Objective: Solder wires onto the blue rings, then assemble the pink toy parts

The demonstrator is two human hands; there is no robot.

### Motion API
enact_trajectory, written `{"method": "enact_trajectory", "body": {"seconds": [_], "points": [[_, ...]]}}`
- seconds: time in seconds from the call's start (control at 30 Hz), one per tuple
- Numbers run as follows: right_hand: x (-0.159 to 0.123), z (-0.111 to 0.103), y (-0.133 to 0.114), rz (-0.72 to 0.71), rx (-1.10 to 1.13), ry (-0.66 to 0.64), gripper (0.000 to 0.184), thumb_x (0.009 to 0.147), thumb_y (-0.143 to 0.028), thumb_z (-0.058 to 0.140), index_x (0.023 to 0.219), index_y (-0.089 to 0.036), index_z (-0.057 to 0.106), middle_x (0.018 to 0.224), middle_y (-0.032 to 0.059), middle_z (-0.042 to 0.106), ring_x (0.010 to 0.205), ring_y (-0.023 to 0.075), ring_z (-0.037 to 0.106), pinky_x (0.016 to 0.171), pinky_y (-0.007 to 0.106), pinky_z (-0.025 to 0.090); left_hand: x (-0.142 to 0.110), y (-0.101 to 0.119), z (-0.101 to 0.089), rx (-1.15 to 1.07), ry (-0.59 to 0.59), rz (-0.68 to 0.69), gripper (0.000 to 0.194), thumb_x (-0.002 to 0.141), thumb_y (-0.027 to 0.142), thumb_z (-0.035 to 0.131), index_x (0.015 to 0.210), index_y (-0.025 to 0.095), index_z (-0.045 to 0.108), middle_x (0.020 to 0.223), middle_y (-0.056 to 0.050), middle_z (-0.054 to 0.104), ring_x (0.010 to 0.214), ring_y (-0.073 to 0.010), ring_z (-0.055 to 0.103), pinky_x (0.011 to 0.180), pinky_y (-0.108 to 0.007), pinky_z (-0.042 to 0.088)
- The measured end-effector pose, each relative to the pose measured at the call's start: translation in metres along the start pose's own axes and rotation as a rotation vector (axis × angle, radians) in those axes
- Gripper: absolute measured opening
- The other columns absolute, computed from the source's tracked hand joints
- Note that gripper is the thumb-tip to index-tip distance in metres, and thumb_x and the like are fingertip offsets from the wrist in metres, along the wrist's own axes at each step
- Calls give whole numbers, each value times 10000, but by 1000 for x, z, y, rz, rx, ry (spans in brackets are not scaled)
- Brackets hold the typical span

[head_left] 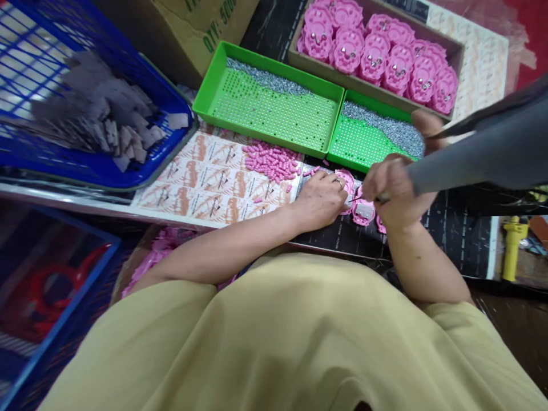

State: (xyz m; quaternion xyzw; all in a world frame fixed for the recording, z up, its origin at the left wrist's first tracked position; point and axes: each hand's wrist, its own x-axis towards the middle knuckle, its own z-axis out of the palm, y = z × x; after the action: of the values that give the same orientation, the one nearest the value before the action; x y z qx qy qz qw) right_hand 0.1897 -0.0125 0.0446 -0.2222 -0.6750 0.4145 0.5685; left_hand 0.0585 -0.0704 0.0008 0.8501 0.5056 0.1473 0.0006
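My left hand (pixel 320 198) rests on the table with its fingers curled over a pink round plastic part (pixel 346 181). My right hand (pixel 391 188) is closed round a thin tool whose tip points at another pink part (pixel 363 212) between the two hands. A pile of small pink pieces (pixel 271 160) lies just left of my left hand on printed paper sheets (pixel 205 182). Two green perforated trays (pixel 265 105) (pixel 363 140) with small grey metal bits stand behind the hands.
A cardboard tray (pixel 456 51) of pink assembled parts sits at the back. A blue basket (pixel 141 165) with grey pieces is at left, beside a cardboard box (pixel 192 28). Another person's grey sleeve (pixel 483 154) and hand (pixel 428 128) reach in from the right. A yellow object (pixel 512 245) stands lower right.
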Motion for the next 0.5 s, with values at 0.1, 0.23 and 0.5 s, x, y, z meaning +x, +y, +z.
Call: {"method": "enact_trajectory", "body": {"seconds": [0.1,0.23,0.5], "points": [[32,0,2,-194,93,210,325,854,-529,713,730,-289,533,446,-97,328,301,78,334,276,256,276,-2,-2,-3,1,2,31,234,942,310,635,874,119,750,879,-112,721,935,-249,627,817,-377,428],[57,-13,41,-233,-154,410,437,814,-664,695,750,-309,448,440,-105,329,325,95,332,307,306,246,-6,-4,-11,-13,-19,44,314,931,406,655,974,108,745,978,-125,730,1034,-270,622,896,-405,451],[58,-24,92,-171,-416,356,543,906,-763,449,1254,-345,431,494,-104,346,342,108,289,351,315,243,-22,-9,-8,-100,-57,13,560,916,454,656,1325,73,612,1402,-211,602,1346,-348,526,1083,-496,424]]}}
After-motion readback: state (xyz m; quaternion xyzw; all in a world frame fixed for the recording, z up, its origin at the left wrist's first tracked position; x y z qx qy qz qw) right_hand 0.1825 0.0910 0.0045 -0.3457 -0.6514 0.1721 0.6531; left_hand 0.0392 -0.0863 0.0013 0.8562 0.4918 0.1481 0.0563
